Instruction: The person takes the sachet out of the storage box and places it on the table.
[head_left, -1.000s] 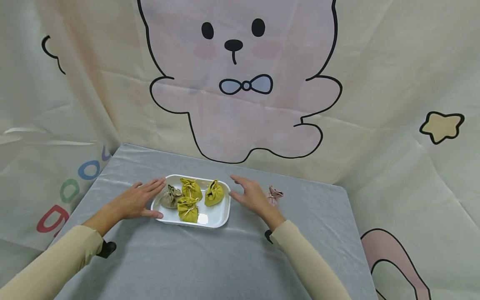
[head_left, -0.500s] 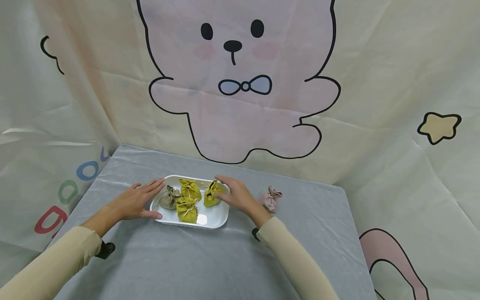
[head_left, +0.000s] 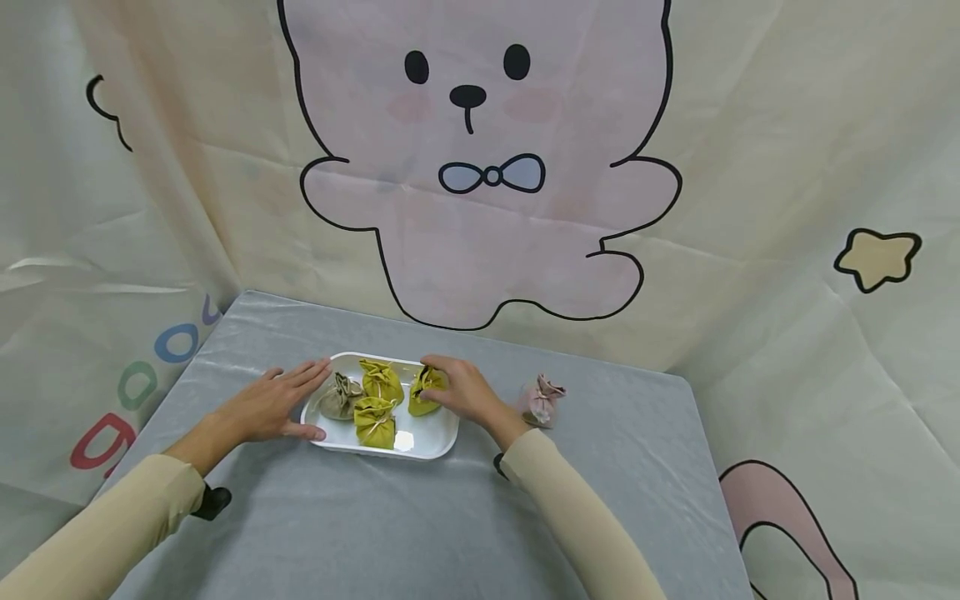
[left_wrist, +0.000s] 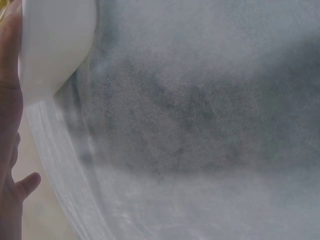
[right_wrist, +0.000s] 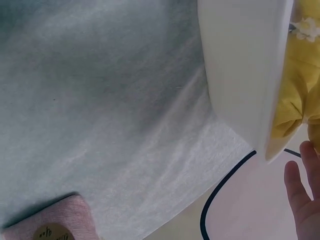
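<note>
Fingers of my right hand curl around a yellow pouch in the white tray on the desk. My left hand lies flat, fingers straight, against the tray's left rim.

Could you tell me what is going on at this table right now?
A person in cream sleeves is working at a white tray on a grey cloth-covered table. The left hand rests open against the tray's left end. The right hand has its fingers curled round the rightmost yellow pouch in the tray. Two more yellow pouches and a beige pouch lie in the tray, and a pink pouch sits on the cloth to its right.
</note>
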